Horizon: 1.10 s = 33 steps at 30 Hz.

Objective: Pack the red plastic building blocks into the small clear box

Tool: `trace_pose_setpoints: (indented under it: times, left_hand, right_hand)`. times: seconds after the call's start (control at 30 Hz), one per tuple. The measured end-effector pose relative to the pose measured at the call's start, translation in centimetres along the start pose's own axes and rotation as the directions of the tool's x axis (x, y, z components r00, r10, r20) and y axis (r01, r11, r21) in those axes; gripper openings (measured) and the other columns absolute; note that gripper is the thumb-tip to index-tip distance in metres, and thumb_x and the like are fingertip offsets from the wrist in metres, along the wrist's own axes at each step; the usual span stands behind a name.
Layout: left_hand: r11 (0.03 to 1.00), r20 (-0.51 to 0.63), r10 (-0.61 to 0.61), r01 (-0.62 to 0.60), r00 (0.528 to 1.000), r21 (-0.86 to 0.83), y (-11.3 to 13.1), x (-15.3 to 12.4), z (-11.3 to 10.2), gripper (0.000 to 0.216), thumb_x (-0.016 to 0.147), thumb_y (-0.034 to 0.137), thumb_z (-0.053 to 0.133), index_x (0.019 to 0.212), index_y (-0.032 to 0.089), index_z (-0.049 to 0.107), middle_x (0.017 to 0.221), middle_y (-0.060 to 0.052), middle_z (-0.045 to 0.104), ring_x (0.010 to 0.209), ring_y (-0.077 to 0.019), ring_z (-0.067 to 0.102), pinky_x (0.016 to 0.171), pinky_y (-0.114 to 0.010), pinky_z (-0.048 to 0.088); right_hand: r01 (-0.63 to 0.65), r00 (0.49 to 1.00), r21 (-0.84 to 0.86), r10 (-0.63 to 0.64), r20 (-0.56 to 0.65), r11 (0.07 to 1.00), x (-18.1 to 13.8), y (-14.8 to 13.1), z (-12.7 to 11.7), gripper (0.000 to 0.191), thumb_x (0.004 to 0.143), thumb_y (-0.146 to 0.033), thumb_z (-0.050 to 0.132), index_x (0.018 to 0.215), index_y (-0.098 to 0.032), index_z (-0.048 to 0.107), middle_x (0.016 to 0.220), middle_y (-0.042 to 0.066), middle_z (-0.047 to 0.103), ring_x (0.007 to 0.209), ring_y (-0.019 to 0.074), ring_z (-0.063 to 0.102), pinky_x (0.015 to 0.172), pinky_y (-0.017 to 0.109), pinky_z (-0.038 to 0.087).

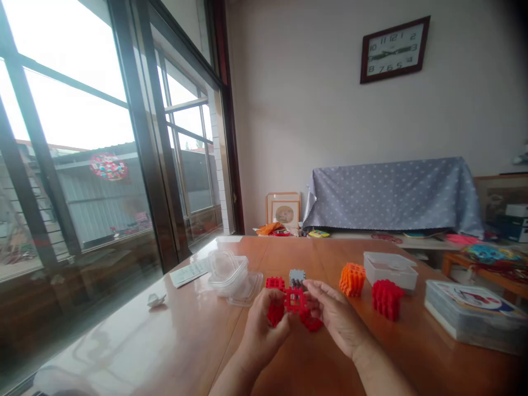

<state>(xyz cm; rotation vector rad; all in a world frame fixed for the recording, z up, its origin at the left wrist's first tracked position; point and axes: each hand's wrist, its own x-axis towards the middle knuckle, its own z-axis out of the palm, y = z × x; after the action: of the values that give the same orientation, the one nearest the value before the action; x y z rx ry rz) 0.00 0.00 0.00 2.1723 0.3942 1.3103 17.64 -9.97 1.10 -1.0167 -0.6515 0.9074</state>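
Clock dirs taken from the red frame piece btwn the hands. Lg. window (82, 126) at 10 o'clock, glass bright. Brown tbl (185, 346), glossy, runs under everything handled. Polka-dot cloth (391, 195), blue-grey, draped at approx. 1–2 o'clock, past tbl's far edge. Wall clock (391, 50) w/ dk. frame at 1. Lidded box (470, 316), pic on top, at 3, near tbl's R side. Clear tubs (226, 275) at 9–10, w/ printed sheet (190, 273) just beside. Clear box (390, 275) at 2–3.

L hand (264, 324), at 8: thumb & fingers pinched on the frame piece's L edge. R hand (336, 316), at 4: fingers curled nearly closed on its R edge; exact thumb contact hard to tell.

Red stack (386, 300) at 3; orange stack (352, 279) at 2–3, nr it. Grey block (297, 276) at 12, behind the piece. Loose red pcs (275, 283) at 10, more low down, partly hidden by hands. Red frame piece (289, 308) upright-ish, held btwn both hands.
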Motion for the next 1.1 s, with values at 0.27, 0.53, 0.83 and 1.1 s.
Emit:
trace_pose_setpoints:
  times: [0.27,0.53,0.83,1.1]
  left_hand:
    - [0.984,-0.091,-0.149,0.157,0.985,0.086,-1.1,2.7,-2.7,0.024,0.085,0.028,0.069,0.107,0.021,0.065,0.111,-0.007,0.073,0.106,-0.0262,0.067,0.097,-0.045,0.049]
    - [0.968,-0.074,-0.223,0.229,0.972,0.097,-2.5,4.4,-4.0,0.020,0.082,0.027,0.072,0.101,0.022,0.070,0.130,-0.010,0.066,0.129,-0.0321,0.057,0.111,-0.053,0.040]
    - [0.969,-0.034,-0.204,0.206,0.978,0.137,-4.0,4.2,-3.0,0.021,0.080,0.024,0.073,0.101,0.023,0.070,0.129,-0.010,0.064,0.131,-0.0318,0.054,0.114,-0.054,0.037]
    - [0.972,-0.048,-0.192,0.196,0.980,0.127,-4.4,3.8,-3.2,0.026,0.080,0.025,0.072,0.106,0.023,0.070,0.128,-0.008,0.065,0.127,-0.0311,0.058,0.110,-0.052,0.041]
  right_hand:
    - [0.036,0.971,-0.017,-0.039,-0.238,0.999,1.3,-0.1,-2.0,0.045,0.073,-0.055,0.081,0.100,-0.021,0.072,0.090,0.009,0.078,0.075,0.0208,0.069,0.057,0.028,0.045]
    - [0.020,0.960,0.017,-0.015,-0.280,1.000,1.3,-0.3,-2.0,0.044,0.070,-0.053,0.084,0.098,-0.020,0.072,0.089,0.007,0.079,0.073,0.0179,0.069,0.055,0.025,0.045]
    - [0.032,0.958,-0.005,-0.032,-0.287,0.999,1.4,-0.2,-2.4,0.047,0.068,-0.054,0.084,0.097,-0.019,0.073,0.088,0.008,0.078,0.072,0.0185,0.068,0.055,0.026,0.044]
    - [0.045,0.958,-0.155,-0.087,-0.274,0.987,1.8,0.3,-2.9,0.040,0.080,-0.055,0.074,0.101,-0.021,0.071,0.089,0.005,0.075,0.075,0.0157,0.063,0.057,0.023,0.037]
